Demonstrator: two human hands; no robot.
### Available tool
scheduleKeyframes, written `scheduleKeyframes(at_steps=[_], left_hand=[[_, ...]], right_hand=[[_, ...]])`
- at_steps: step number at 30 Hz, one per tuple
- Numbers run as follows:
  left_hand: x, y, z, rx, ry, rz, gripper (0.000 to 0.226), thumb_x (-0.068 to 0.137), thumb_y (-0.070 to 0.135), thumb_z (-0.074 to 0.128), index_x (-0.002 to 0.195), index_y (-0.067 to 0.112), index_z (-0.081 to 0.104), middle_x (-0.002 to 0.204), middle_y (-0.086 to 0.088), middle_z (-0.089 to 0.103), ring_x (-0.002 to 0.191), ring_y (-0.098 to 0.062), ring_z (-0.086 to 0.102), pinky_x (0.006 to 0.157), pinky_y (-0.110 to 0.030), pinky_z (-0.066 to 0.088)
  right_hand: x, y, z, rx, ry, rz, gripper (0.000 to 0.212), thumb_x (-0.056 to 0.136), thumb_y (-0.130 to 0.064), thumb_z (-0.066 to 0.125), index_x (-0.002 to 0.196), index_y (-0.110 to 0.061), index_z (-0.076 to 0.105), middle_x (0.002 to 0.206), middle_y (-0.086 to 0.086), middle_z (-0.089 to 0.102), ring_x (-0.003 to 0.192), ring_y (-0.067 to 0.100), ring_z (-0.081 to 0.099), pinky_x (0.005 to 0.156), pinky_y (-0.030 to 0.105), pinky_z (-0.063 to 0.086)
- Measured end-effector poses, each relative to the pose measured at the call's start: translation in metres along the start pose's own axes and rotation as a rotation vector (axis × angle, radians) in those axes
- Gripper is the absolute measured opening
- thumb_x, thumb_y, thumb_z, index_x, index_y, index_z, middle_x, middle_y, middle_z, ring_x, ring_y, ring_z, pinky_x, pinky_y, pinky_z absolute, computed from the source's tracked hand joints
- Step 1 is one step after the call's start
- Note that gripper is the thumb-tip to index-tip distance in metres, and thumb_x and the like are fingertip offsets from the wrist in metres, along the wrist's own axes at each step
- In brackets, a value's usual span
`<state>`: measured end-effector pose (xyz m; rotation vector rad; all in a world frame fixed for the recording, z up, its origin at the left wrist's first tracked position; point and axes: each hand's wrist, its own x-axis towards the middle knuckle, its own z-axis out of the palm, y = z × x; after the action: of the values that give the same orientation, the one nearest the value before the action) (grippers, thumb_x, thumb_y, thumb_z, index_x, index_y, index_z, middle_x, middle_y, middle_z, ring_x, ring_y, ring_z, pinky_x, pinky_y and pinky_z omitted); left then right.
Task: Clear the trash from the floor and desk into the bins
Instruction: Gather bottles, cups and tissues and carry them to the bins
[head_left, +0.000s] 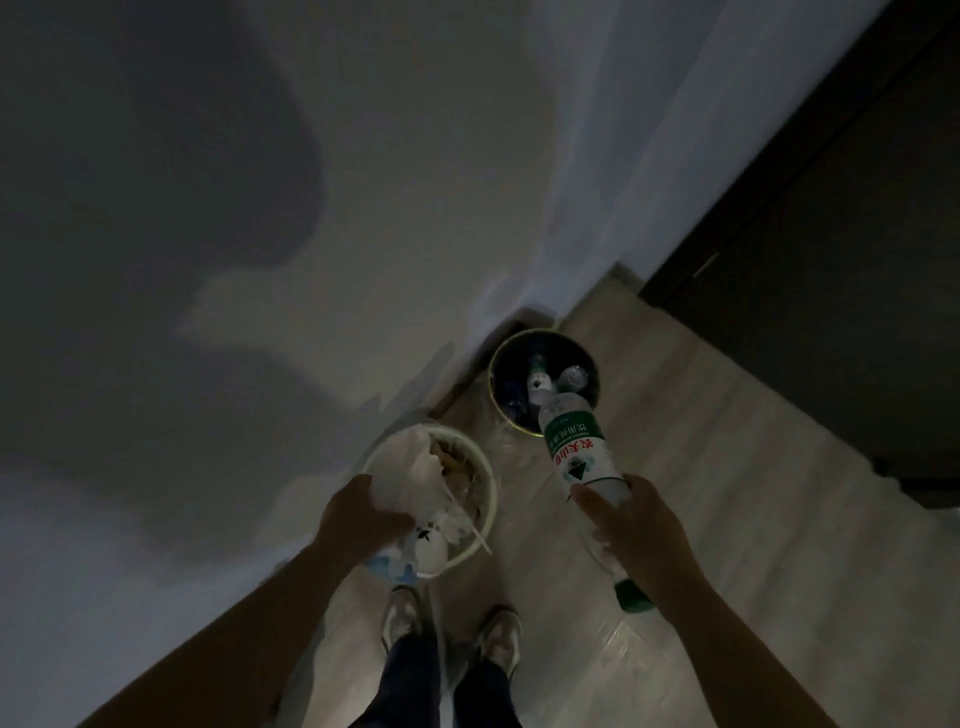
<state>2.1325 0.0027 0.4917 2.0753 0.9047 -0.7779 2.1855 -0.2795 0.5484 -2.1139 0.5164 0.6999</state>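
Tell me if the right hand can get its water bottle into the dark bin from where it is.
Probably yes. The right hand grips the water bottle with its far end already over the near rim of the dark bin. Nothing lies between, though bottles already inside take up some room.

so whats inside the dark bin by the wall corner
The dark bin holds clear plastic bottles, at least two showing. The bottle in the right hand overlaps its near rim, and the dim interior hides whatever lies deeper.
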Motion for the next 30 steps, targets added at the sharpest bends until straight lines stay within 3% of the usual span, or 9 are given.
scheduleKeyframes(at_steps=[2, 4, 8, 14, 20, 22, 25, 28, 30], left_hand=[[0.031, -0.009, 0.016, -0.001, -0.027, -0.034, 0.070, 0.069, 0.033, 0.080, 0.126, 0.008, 0.048, 0.117, -0.012, 0.058, 0.107, -0.028, 0.055, 0.074, -0.028, 0.040], [0.060, -0.018, 0.032, 0.019, -0.053, -0.055, 0.072, 0.070, 0.035, 0.079, 0.129, 0.010, 0.046, 0.116, -0.010, 0.058, 0.102, -0.027, 0.055, 0.069, -0.025, 0.040], [0.114, -0.031, 0.062, 0.112, -0.094, -0.075, 0.084, 0.071, 0.040, 0.079, 0.137, 0.009, 0.039, 0.132, -0.013, 0.053, 0.120, -0.030, 0.050, 0.088, -0.030, 0.039], [0.168, -0.044, 0.094, 0.019, -0.079, -0.078, 0.081, 0.068, 0.040, 0.082, 0.132, 0.007, 0.046, 0.126, -0.011, 0.057, 0.111, -0.027, 0.053, 0.080, -0.026, 0.035], [0.189, -0.044, 0.105, 0.084, -0.161, -0.077, 0.096, 0.064, 0.061, 0.077, 0.138, 0.010, 0.042, 0.134, -0.009, 0.053, 0.121, -0.027, 0.051, 0.102, -0.038, 0.042], [0.188, -0.041, 0.104, 0.138, -0.156, -0.067, 0.099, 0.066, 0.063, 0.073, 0.141, 0.010, 0.038, 0.138, -0.010, 0.050, 0.124, -0.027, 0.049, 0.100, -0.031, 0.041], [0.186, -0.040, 0.099, 0.223, -0.130, -0.001, 0.084, 0.074, 0.058, 0.070, 0.137, 0.009, 0.042, 0.134, -0.009, 0.054, 0.120, -0.023, 0.053, 0.087, -0.024, 0.038], [0.181, -0.040, 0.092, 0.291, -0.128, 0.074, 0.067, 0.082, 0.048, 0.066, 0.134, 0.011, 0.045, 0.132, -0.008, 0.054, 0.120, -0.020, 0.052, 0.086, -0.022, 0.036], [0.177, -0.040, 0.090, 0.303, -0.121, 0.123, 0.059, 0.083, 0.044, 0.066, 0.130, 0.013, 0.049, 0.130, -0.006, 0.056, 0.118, -0.019, 0.053, 0.085, -0.021, 0.036]], right_hand=[[0.024, 0.016, 0.015, -0.010, -0.010, 0.027, 0.058, 0.080, -0.050, 0.068, 0.123, -0.016, 0.047, 0.099, 0.001, 0.061, 0.085, 0.018, 0.065, 0.065, 0.029, 0.053], [0.047, 0.031, 0.031, -0.017, -0.012, 0.046, 0.057, 0.080, -0.048, 0.068, 0.122, -0.016, 0.047, 0.095, -0.001, 0.061, 0.081, 0.016, 0.065, 0.058, 0.024, 0.049], [0.089, 0.061, 0.060, -0.030, -0.018, 0.078, 0.054, 0.079, -0.048, 0.069, 0.118, -0.019, 0.046, 0.090, -0.008, 0.058, 0.078, 0.012, 0.064, 0.055, 0.021, 0.047], [0.134, 0.095, 0.091, -0.070, -0.014, 0.115, 0.046, 0.079, -0.048, 0.068, 0.110, -0.024, 0.043, 0.090, -0.006, 0.058, 0.079, 0.012, 0.063, 0.053, 0.020, 0.044], [0.156, 0.101, 0.100, -0.092, -0.006, 0.126, 0.054, 0.080, -0.047, 0.069, 0.120, -0.018, 0.046, 0.093, -0.001, 0.059, 0.083, 0.017, 0.063, 0.058, 0.024, 0.049], [0.160, 0.098, 0.100, -0.108, -0.007, 0.136, 0.058, 0.081, -0.046, 0.069, 0.123, -0.014, 0.046, 0.096, 0.002, 0.059, 0.084, 0.019, 0.063, 0.059, 0.026, 0.049], [0.167, 0.091, 0.098, -0.170, -0.003, 0.145, 0.063, 0.081, -0.047, 0.068, 0.127, -0.010, 0.044, 0.105, 0.010, 0.060, 0.086, 0.022, 0.062, 0.058, 0.026, 0.047], [0.178, 0.078, 0.097, -0.240, 0.001, 0.159, 0.066, 0.081, -0.049, 0.068, 0.126, -0.008, 0.044, 0.102, 0.011, 0.058, 0.082, 0.022, 0.057, 0.053, 0.023, 0.039], [0.191, 0.064, 0.098, -0.270, 0.018, 0.156, 0.068, 0.080, -0.048, 0.069, 0.127, -0.005, 0.044, 0.101, 0.009, 0.054, 0.083, 0.023, 0.054, 0.060, 0.026, 0.039]])
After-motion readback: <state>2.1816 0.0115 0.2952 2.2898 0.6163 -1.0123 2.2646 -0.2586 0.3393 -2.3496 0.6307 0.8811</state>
